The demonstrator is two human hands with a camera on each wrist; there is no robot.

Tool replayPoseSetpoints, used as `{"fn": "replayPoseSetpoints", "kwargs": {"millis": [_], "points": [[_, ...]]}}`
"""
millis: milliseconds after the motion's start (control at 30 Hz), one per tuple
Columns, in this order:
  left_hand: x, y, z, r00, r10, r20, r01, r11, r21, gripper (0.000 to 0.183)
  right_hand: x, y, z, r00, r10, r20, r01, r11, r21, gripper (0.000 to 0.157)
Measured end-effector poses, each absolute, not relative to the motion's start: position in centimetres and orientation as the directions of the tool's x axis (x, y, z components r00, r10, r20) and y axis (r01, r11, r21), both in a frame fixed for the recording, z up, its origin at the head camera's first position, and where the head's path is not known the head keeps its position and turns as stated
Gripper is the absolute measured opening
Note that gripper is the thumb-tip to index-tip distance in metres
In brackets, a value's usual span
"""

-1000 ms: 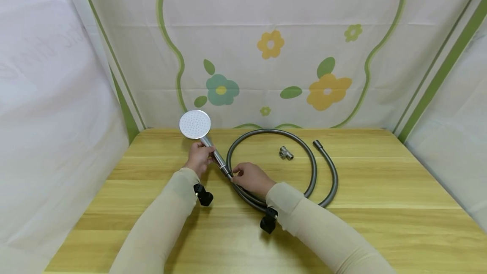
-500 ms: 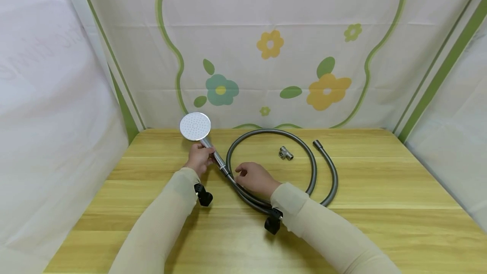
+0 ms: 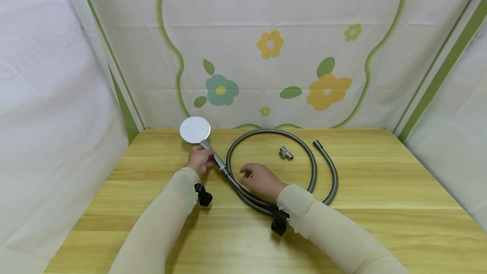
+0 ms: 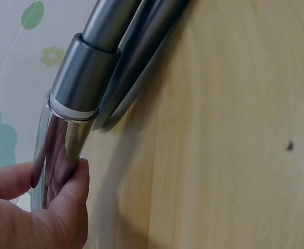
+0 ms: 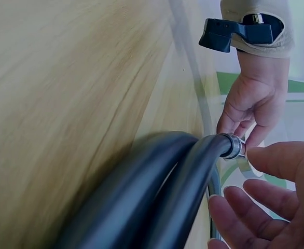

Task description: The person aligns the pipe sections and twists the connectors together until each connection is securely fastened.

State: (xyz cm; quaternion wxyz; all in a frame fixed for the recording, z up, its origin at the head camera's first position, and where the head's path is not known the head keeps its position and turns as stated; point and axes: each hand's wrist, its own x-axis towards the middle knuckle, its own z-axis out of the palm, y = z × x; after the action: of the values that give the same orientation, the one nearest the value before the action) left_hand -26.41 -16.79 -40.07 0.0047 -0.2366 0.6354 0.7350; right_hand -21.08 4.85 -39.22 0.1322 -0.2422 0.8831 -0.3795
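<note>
At the table's left, my left hand [image 3: 199, 160] grips the chrome handle of a round, white-faced shower head [image 3: 195, 130]. Fingers and thumb pinch the shiny handle [image 4: 56, 155] in the left wrist view. A dark grey collar [image 4: 82, 78] joins the handle's lower end to a grey shower hose [image 3: 313, 168], which loops over the table. Just right of that joint, my right hand [image 3: 262, 181] hovers over the hose with loosely bent fingers and nothing between them. Its thumb and fingers [image 5: 268, 194] stand apart beside the hose in the right wrist view.
Inside the hose loop lies a small metal T-shaped valve fitting [image 3: 286, 153]. The hose's free end [image 3: 317, 143] lies to the right of it. A flower-printed cloth wall [image 3: 243, 62] rises behind the wooden table [image 3: 380, 231].
My right hand has let go at the joint and drawn back to the right along the hose. The shower head has tipped slightly lower in my left hand.
</note>
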Motion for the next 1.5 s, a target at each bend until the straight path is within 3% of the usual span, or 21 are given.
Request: {"fn": "replayPoseSetpoints", "kwargs": {"millis": [733, 1500], "points": [[-26.7, -17.1, -40.4, -0.871, -0.267, -0.413, -0.398, -0.108, 0.911, 0.038, -20.2, 6.4, -38.3, -0.855, -0.518, -0.025, -0.37, 0.643, -0.671, 0.032], [-27.1, -17.4, -41.0, -0.879, -0.274, -0.39, -0.379, -0.096, 0.92, 0.045, -20.0, 7.4, -38.1, -0.871, -0.492, -0.017, -0.353, 0.649, -0.673, 0.034]]}}
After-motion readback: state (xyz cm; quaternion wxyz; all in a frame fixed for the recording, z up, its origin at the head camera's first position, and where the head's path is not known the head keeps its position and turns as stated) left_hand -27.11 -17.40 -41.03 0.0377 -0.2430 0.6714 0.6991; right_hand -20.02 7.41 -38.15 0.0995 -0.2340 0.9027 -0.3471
